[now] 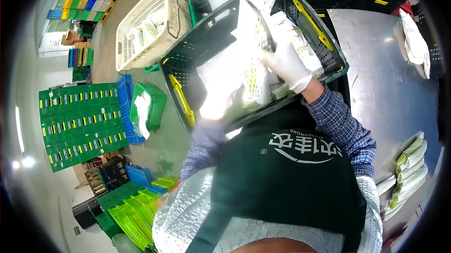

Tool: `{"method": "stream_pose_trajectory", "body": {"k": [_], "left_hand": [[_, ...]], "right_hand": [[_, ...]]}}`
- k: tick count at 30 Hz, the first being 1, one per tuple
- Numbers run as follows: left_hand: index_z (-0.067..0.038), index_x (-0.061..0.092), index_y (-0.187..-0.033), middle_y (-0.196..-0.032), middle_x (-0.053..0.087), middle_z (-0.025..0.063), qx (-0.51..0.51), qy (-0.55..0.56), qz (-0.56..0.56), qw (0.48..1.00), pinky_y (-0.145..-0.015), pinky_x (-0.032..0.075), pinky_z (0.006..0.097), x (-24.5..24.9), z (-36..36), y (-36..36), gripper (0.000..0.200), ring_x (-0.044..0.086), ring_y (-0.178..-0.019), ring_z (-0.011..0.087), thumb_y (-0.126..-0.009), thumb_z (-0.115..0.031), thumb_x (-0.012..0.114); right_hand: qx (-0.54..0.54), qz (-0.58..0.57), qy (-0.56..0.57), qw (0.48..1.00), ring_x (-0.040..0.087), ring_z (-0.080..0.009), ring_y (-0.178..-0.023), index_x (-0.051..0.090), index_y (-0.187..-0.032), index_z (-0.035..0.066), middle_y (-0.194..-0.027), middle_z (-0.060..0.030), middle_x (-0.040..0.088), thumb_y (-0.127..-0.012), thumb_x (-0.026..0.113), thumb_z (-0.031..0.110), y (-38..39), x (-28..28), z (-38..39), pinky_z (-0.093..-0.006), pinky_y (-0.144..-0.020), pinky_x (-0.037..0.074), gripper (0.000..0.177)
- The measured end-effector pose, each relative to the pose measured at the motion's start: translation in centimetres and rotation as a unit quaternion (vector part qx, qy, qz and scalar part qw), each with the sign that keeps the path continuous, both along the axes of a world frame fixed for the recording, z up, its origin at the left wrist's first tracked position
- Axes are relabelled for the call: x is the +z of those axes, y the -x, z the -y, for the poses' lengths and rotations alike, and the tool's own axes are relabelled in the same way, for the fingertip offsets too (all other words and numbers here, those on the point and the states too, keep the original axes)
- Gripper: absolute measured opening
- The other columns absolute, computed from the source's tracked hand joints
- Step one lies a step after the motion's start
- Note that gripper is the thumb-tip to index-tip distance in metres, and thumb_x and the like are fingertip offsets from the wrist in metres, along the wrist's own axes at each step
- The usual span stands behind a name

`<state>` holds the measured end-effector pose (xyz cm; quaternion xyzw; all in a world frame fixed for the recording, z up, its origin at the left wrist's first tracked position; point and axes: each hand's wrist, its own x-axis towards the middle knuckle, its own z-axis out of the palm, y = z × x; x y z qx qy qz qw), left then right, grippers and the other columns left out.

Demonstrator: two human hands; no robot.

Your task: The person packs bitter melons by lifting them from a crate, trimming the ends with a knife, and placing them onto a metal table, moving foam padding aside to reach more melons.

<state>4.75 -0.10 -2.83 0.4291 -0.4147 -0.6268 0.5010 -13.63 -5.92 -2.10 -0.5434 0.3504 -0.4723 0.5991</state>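
A dark green crate (235, 12) with yellow handles sits tilted in front of me. Inside it lie green vegetables in white foam net sleeves, their kind hidden by the netting. My right hand (289, 65), in a white glove, has its fingers curled against a long net-sleeved vegetable (256, 81) in the middle of the crate. More sleeved vegetables (303, 46) lie beside that hand. At the crate's near left side is my left hand (218, 100), also gloved in white, its fingers lost in glare against the white liner (218, 72).
A cream basket (124, 41) with sleeved vegetables stands at the left. On the steel table (361, 55) at the right are several sleeved vegetables (408, 173) and a white bag (413, 43). Green crates (82, 121) are stacked at the far left, near a small green basket (157, 107).
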Motion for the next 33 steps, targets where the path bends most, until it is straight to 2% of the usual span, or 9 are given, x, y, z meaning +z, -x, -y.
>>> {"method": "stream_pose_trajectory", "body": {"k": [3, 9, 13, 15, 19, 23, 27, 30, 33], "left_hand": [[0.001, 0.047, -0.140, -0.131, 0.056, 0.0148, 0.051, 0.114, 0.333, 0.935, -0.100, 0.048, 0.0389, -3.3, -0.7, 0.2, 0.071, 0.055, -0.119, 0.0247, -0.080, -0.020, 0.081], [0.001, 0.052, -0.136, -0.123, 0.061, 0.0158, 0.137, 0.169, 0.325, 0.920, -0.095, 0.051, 0.0409, -3.5, -1.6, 1.1, 0.081, 0.060, -0.110, 0.0260, -0.073, -0.033, 0.089], [0.000, 0.057, -0.131, -0.118, 0.063, 0.0153, 0.089, 0.200, 0.470, 0.855, -0.094, 0.051, 0.0411, -4.1, -1.9, -0.1, 0.074, 0.061, -0.108, 0.0274, -0.072, -0.033, 0.089], [-0.003, 0.061, -0.126, -0.115, 0.064, 0.0148, 0.103, 0.256, 0.556, 0.784, -0.092, 0.051, 0.0410, 1.6, -2.2, 1.9, 0.067, 0.062, -0.107, 0.0281, -0.072, -0.032, 0.089], [-0.010, 0.071, -0.111, -0.109, 0.067, 0.0098, 0.028, 0.393, 0.497, 0.773, -0.088, 0.052, 0.0398, 4.0, -2.5, 0.9, 0.048, 0.065, -0.102, 0.0279, -0.070, -0.027, 0.088], [-0.008, 0.073, -0.108, -0.108, 0.071, 0.0096, 0.127, 0.112, 0.217, 0.961, -0.083, 0.055, 0.0361, -3.9, -3.5, 0.1, 0.031, 0.068, -0.099, 0.0238, -0.079, -0.019, 0.079], [-0.005, 0.074, -0.103, -0.099, 0.073, 0.0084, 0.196, -0.027, -0.054, 0.979, -0.080, 0.056, 0.0346, -5.6, -3.6, -0.6, 0.022, 0.070, -0.094, 0.0228, -0.084, -0.018, 0.075], [-0.001, 0.072, -0.105, -0.101, 0.073, 0.0103, 0.113, 0.230, 0.332, 0.908, -0.080, 0.057, 0.0331, 1.1, -4.0, 0.1, 0.023, 0.070, -0.095, 0.0229, -0.087, -0.015, 0.073], [0.002, 0.066, -0.115, -0.113, 0.070, 0.0129, -0.054, 0.325, 0.412, 0.849, -0.082, 0.056, 0.0328, -0.6, -3.0, -3.3, 0.028, 0.069, -0.098, 0.0230, -0.090, -0.011, 0.068]], "right_hand": [[-0.003, -0.107, 0.059, 0.993, 0.069, -0.0182, -0.086, 0.060, -0.127, -0.007, -0.103, -0.0189, 0.073, -0.089, 0.073, 0.018, 0.1, 0.8, -0.8, -0.0309, -0.079, 0.054, 0.048], [-0.101, -0.133, 0.293, 0.941, 0.063, -0.0247, -0.121, 0.060, -0.131, -0.004, -0.131, -0.0177, 0.064, -0.082, 0.080, 0.007, 2.9, 6.1, 0.6, -0.0326, -0.101, 0.053, 0.054], [-0.139, -0.318, 0.465, 0.814, 0.072, -0.0267, -0.093, 0.074, -0.113, 0.009, -0.125, -0.0196, 0.067, -0.073, 0.078, 0.011, 2.3, 6.3, -0.1, -0.0297, -0.073, 0.059, 0.040], [-0.178, -0.299, 0.568, 0.746, 0.067, -0.0152, -0.065, 0.072, -0.100, 0.013, -0.101, -0.0046, 0.070, -0.078, 0.067, 0.018, 1.8, 6.2, -0.7, -0.0268, -0.055, 0.052, 0.023], [-0.116, -0.307, 0.615, 0.717, 0.059, -0.0127, -0.056, 0.069, -0.105, 0.015, -0.091, -0.0015, 0.066, -0.075, 0.069, 0.024, 1.3, 4.2, -2.2, -0.0263, -0.049, 0.046, 0.032], [-0.114, -0.336, 0.558, 0.750, 0.057, -0.0118, -0.054, 0.070, -0.109, 0.017, -0.080, 0.0010, 0.061, -0.070, 0.072, 0.028, 1.3, 3.6, -2.5, -0.0263, -0.048, 0.045, 0.041], [-0.087, -0.338, 0.537, 0.768, 0.058, -0.0123, -0.054, 0.070, -0.108, 0.018, -0.077, 0.0028, 0.058, -0.062, 0.077, 0.028, 0.8, 4.1, -2.9, -0.0274, -0.049, 0.045, 0.048], [-0.039, -0.299, 0.537, 0.788, 0.059, -0.0133, -0.054, 0.069, -0.103, 0.018, -0.085, 0.0041, 0.062, -0.063, 0.078, 0.025, 0.1, 4.1, -3.2, -0.0279, -0.050, 0.047, 0.042], [0.047, -0.309, 0.543, 0.780, 0.061, -0.0145, -0.057, 0.067, -0.096, 0.016, -0.091, 0.0030, 0.066, -0.076, 0.073, 0.025, -0.8, 4.2, -4.5, -0.0290, -0.052, 0.050, 0.023]]}}
